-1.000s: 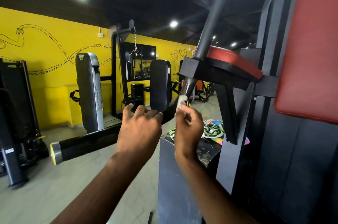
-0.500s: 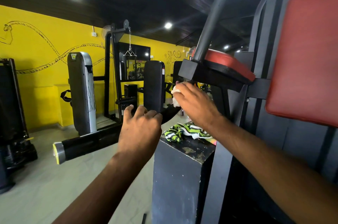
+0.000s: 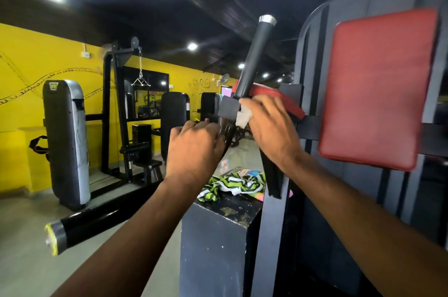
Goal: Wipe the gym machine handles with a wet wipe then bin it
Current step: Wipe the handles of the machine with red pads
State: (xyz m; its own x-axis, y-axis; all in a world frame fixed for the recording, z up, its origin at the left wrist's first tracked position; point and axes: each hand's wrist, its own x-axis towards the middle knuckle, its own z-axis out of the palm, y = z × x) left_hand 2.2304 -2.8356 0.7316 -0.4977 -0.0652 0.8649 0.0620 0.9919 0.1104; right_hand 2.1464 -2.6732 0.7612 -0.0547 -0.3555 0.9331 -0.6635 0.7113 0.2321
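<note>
Wet wipe mostly hidden under right hand

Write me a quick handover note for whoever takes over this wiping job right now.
Left hand grips the lower handle.
Right hand pinches the wet wipe against the base of the upright handle.
Done: cannot tell how much is wiped.
Left: wipe up the upright handle, check the lower one, then bin the wipe; no bin in view.

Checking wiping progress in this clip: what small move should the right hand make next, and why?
Probably slide the wet wipe up the upright handle: the right hand holds it at the handle's base, with the whole shaft to the silver cap above it.
</note>
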